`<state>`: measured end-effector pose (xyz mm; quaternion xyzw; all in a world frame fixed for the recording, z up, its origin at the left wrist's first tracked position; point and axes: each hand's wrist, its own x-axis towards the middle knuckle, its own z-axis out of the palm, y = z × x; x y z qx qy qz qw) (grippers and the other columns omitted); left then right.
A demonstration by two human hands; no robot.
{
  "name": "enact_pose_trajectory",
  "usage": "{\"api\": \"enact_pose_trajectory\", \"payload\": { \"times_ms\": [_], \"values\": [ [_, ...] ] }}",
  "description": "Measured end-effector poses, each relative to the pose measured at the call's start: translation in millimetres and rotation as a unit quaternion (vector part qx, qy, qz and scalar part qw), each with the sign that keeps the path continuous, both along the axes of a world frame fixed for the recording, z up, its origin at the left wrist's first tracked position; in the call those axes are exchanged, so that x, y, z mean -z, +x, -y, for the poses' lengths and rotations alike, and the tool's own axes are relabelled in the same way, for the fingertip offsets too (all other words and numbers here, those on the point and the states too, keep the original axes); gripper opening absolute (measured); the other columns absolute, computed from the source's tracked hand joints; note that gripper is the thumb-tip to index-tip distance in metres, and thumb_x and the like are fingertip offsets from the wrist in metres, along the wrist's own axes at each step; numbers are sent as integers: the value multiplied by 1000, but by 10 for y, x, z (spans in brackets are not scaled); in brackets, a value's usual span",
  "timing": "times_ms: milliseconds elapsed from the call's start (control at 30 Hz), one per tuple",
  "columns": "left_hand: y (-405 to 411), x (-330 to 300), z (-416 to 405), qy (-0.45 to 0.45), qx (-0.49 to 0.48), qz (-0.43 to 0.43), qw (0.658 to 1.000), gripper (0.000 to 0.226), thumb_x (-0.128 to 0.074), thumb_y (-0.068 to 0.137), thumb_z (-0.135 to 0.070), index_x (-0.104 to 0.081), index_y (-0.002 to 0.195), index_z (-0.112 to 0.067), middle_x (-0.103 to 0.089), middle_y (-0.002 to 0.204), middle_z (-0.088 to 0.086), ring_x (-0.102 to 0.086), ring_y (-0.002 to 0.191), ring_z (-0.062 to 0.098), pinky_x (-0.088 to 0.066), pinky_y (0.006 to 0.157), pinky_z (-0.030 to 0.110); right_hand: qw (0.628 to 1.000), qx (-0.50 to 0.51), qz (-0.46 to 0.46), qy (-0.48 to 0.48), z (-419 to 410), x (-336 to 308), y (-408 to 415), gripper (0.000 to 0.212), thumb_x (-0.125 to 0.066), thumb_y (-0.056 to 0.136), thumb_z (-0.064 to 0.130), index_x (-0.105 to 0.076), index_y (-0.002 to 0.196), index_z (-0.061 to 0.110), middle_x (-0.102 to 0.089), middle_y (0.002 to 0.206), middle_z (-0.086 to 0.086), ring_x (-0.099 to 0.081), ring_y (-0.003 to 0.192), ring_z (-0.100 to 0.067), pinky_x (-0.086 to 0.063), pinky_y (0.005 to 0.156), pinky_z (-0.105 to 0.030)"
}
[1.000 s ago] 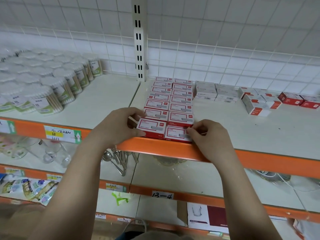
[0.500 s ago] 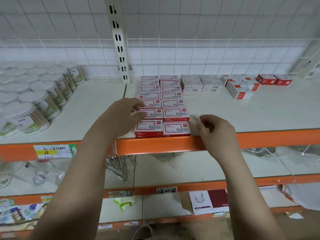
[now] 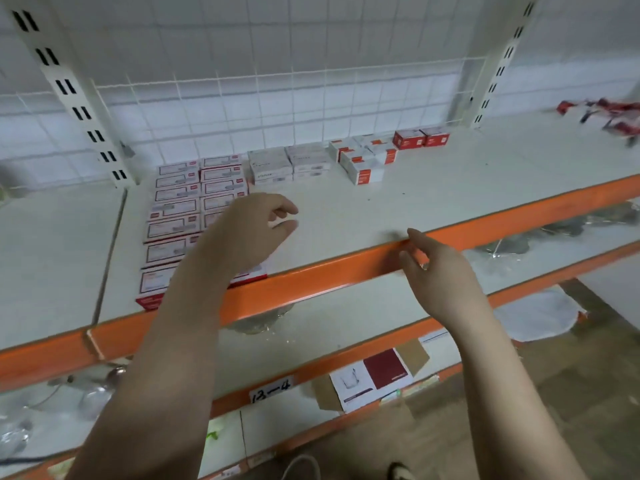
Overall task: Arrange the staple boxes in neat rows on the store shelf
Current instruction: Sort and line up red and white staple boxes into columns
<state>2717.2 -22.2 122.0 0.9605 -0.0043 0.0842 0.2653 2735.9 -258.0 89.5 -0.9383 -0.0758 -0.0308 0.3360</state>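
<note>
White shelf [image 3: 398, 209] carries my two finished red rows [image 3: 180, 209] at left, and with left hand [image 3: 249, 230] and right hand [image 3: 436, 271] loosely curled on nothing, I'd next fetch the loose boxes [image 3: 363, 161] at back.

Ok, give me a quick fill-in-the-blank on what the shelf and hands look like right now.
1. The red-and-white staple boxes lie flat in ____ columns running from the front edge to the back.
2. The front lip of the shelf is coloured ____.
3. The left hand hovers over the rows and holds ____.
4. The right hand is in front of the shelf lip, to the ____ of the rows.

Missing words: two; orange; nothing; right
</note>
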Motion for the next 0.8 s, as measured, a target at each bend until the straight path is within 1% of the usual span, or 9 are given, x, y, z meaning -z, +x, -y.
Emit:
{"api": "enact_pose_trajectory", "payload": {
  "times_ms": [100,233,333,433,467,533,667,733,800],
  "values": [
    [306,13,493,-2,11,4,1000,27,-56,91,-25,-60,117,-20,-60,116,-2,-54,106,11,-41,91,27,999,35,2,-8,552,12,208,44,-45,96,17,-40,139,12,-50,137,-8,-40,131,-22,-29,90,-22],
    [753,74,1372,-13,32,17,999,24,-56,91,-27,-61,114,-24,-58,104,-9,-53,99,8,-39,86,23,997,78,0,-20,1471,56,533,49,-42,97,18,-30,145,14,-34,150,-2,-30,139,-18,-26,104,-25],
    [1103,119,2138,-43,56,9,997,21,-57,89,-28,-62,109,-28,-59,101,-12,-54,96,6,-40,84,22,995,100,-1,-14,2211,26,754,50,-41,98,18,-27,146,16,-32,151,-2,-32,137,-18,-28,103,-25],
    [1407,113,2856,-65,84,-3,994,20,-59,88,-29,-63,107,-29,-60,101,-11,-55,94,3,-37,75,13,993,116,-10,-21,2890,-29,937,51,-41,98,19,-26,147,20,-30,152,-1,-40,132,-21,-34,98,-26],
    [1509,100,3063,-71,92,-4,993,20,-59,88,-28,-63,108,-28,-61,101,-10,-55,94,4,-37,75,12,992,121,-14,-23,3091,-47,1002,50,-40,98,19,-25,147,21,-30,152,-1,-42,130,-21,-35,96,-26],
    [1708,83,3418,-86,103,-8,991,22,-60,87,-25,-64,109,-23,-62,102,-7,-57,95,6,-39,78,15,991,133,-21,-27,3444,-68,1139,50,-40,99,18,-26,146,19,-29,152,-1,-42,130,-22,-35,95,-27],
    [2124,104,3986,-89,112,-14,990,21,-60,86,-22,-66,105,-22,-64,99,-6,-59,93,7,-42,79,12,987,151,-32,-35,4008,-68,1434,50,-40,99,18,-25,146,19,-24,154,-5,-38,133,-22,-32,100,-29],
    [2343,135,4231,-89,115,-17,989,18,-59,85,-23,-66,101,-26,-65,97,-8,-60,92,6,-43,84,17,987,154,-36,-42,4237,-64,1599,49,-39,99,18,-24,146,20,-22,154,-5,-39,133,-21,-34,97,-29],
    [2573,177,4461,-90,124,-23,988,17,-58,86,-24,-65,100,-29,-64,96,-9,-59,93,6,-42,85,20,985,159,-40,-44,4449,-47,1776,49,-39,99,18,-25,146,21,-24,154,-5,-34,136,-18,-33,93,-26]
  ]
}}
